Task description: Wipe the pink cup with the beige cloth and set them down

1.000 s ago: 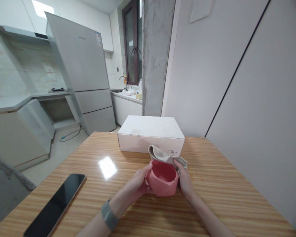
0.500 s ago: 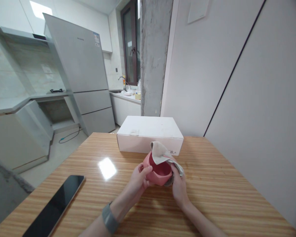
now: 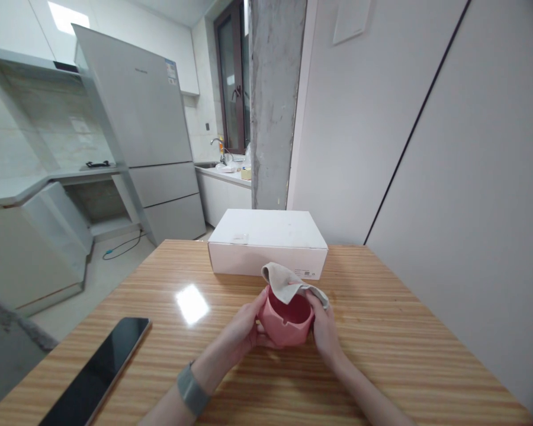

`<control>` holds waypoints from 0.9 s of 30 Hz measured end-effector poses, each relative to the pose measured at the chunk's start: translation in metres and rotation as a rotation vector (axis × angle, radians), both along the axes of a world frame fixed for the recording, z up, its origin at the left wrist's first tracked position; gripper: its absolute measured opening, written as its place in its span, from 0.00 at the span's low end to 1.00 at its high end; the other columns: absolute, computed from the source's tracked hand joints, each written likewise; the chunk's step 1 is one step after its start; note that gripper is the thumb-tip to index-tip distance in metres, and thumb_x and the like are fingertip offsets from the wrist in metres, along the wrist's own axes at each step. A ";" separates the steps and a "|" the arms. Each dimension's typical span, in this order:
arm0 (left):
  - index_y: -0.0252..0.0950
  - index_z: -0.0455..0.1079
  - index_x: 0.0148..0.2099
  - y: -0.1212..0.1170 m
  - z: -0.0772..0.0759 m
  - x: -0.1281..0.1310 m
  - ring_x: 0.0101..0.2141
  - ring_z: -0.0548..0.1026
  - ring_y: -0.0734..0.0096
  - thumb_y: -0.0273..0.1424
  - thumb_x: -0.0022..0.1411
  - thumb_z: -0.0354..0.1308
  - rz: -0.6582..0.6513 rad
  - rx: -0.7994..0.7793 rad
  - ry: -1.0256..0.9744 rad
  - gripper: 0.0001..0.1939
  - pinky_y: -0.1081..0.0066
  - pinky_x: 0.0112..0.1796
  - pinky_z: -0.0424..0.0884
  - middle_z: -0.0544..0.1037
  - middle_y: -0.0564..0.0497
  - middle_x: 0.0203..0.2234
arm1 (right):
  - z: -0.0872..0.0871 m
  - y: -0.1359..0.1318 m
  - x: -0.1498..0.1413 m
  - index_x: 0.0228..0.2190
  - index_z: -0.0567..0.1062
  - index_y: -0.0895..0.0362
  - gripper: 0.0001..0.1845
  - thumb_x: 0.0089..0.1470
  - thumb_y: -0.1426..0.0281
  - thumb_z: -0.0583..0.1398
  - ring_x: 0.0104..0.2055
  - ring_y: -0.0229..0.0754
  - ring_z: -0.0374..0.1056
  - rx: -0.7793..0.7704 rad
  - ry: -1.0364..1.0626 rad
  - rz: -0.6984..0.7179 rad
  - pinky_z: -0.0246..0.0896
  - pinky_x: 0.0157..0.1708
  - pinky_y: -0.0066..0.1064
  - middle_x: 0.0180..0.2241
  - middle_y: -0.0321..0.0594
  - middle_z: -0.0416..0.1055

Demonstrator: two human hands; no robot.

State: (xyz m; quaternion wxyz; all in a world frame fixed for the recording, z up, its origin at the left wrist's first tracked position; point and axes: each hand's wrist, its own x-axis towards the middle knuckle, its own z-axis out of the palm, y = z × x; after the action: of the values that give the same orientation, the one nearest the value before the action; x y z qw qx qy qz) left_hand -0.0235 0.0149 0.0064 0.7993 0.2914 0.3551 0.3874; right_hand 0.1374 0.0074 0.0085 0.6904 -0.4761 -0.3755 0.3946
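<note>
My left hand (image 3: 242, 331) grips a pink faceted ceramic bowl (image 3: 288, 332) from the near left, its fingers around the outer wall. The bowl has a deep red inside and a small notch in its near rim. A beige cloth (image 3: 282, 280) lies over the far rim, and my right hand (image 3: 324, 332) presses it against the bowl's right side. Part of the cloth is hidden behind those fingers. A grey band circles my left wrist.
The bowl is held just above a striped wooden table (image 3: 382, 337). A white cardboard box (image 3: 266, 248) stands just beyond it, and a black phone (image 3: 95, 370) lies at the near left. Behind the table are a concrete pillar, refrigerator and kitchen counter.
The bowl has turned and now sits more upright between my hands. The cloth has shifted from the upper left rim to lie across the far rim, under my right fingers.
</note>
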 end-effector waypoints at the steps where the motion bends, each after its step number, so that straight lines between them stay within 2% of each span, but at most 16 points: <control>1: 0.30 0.71 0.46 -0.001 0.001 0.001 0.25 0.77 0.66 0.48 0.57 0.58 0.018 0.015 0.001 0.26 0.64 0.28 0.77 0.80 0.43 0.30 | 0.000 0.000 -0.001 0.30 0.80 0.52 0.13 0.45 0.58 0.62 0.42 0.48 0.71 -0.001 0.001 -0.015 0.62 0.47 0.38 0.34 0.38 0.79; 6: 0.27 0.68 0.51 -0.009 0.007 0.011 0.40 0.78 0.57 0.42 0.59 0.59 0.098 0.182 -0.089 0.25 0.60 0.40 0.75 0.78 0.36 0.42 | -0.004 -0.006 -0.010 0.34 0.80 0.52 0.15 0.46 0.57 0.61 0.50 0.47 0.67 0.042 -0.027 -0.083 0.55 0.55 0.38 0.41 0.38 0.77; 9: 0.29 0.67 0.53 -0.012 0.008 0.012 0.40 0.78 0.59 0.37 0.58 0.61 0.069 0.236 -0.113 0.23 0.64 0.40 0.75 0.78 0.37 0.44 | -0.007 -0.009 -0.012 0.35 0.79 0.53 0.16 0.47 0.58 0.61 0.51 0.48 0.66 0.025 -0.034 -0.152 0.54 0.54 0.38 0.41 0.39 0.77; 11: 0.31 0.68 0.52 -0.010 0.008 0.010 0.37 0.78 0.63 0.37 0.58 0.61 0.056 0.197 -0.088 0.22 0.67 0.37 0.75 0.78 0.39 0.44 | -0.008 -0.007 -0.008 0.33 0.79 0.53 0.15 0.47 0.58 0.61 0.48 0.48 0.67 -0.017 0.000 -0.154 0.56 0.53 0.38 0.39 0.38 0.77; 13: 0.31 0.70 0.49 -0.006 0.009 0.006 0.32 0.78 0.66 0.43 0.59 0.57 0.031 0.096 -0.064 0.23 0.68 0.32 0.76 0.78 0.41 0.42 | -0.009 -0.002 -0.001 0.32 0.79 0.53 0.15 0.46 0.57 0.62 0.45 0.47 0.69 -0.035 0.040 -0.112 0.58 0.50 0.37 0.37 0.37 0.78; 16: 0.32 0.71 0.49 0.000 0.006 0.001 0.27 0.77 0.68 0.52 0.60 0.49 -0.037 -0.006 -0.029 0.29 0.69 0.26 0.75 0.79 0.42 0.40 | -0.010 0.006 0.007 0.31 0.79 0.53 0.15 0.45 0.57 0.62 0.41 0.47 0.70 -0.038 0.062 -0.026 0.61 0.46 0.38 0.34 0.37 0.78; 20: 0.34 0.71 0.50 0.002 -0.001 -0.001 0.29 0.78 0.68 0.51 0.59 0.52 -0.065 0.019 0.008 0.28 0.73 0.24 0.73 0.80 0.44 0.39 | -0.012 0.010 0.010 0.28 0.79 0.54 0.15 0.40 0.57 0.65 0.37 0.49 0.71 -0.073 0.043 0.034 0.63 0.44 0.40 0.30 0.38 0.78; 24: 0.33 0.70 0.49 0.001 0.000 0.003 0.33 0.79 0.63 0.48 0.61 0.51 -0.009 0.013 0.015 0.25 0.70 0.25 0.74 0.79 0.42 0.41 | -0.010 0.007 0.006 0.30 0.80 0.53 0.17 0.39 0.56 0.66 0.42 0.51 0.71 -0.069 0.026 0.031 0.60 0.49 0.42 0.34 0.39 0.79; 27: 0.35 0.69 0.52 -0.002 0.007 0.008 0.44 0.77 0.56 0.40 0.60 0.55 0.089 0.065 -0.117 0.20 0.66 0.34 0.76 0.77 0.42 0.46 | -0.007 0.000 -0.002 0.31 0.80 0.52 0.17 0.41 0.55 0.65 0.46 0.52 0.69 -0.026 0.008 0.022 0.58 0.52 0.43 0.37 0.39 0.78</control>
State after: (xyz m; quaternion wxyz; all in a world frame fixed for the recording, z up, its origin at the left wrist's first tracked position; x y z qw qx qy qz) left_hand -0.0153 0.0130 0.0133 0.7910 0.2779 0.3076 0.4500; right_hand 0.1356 0.0076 0.0019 0.6813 -0.4792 -0.3729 0.4089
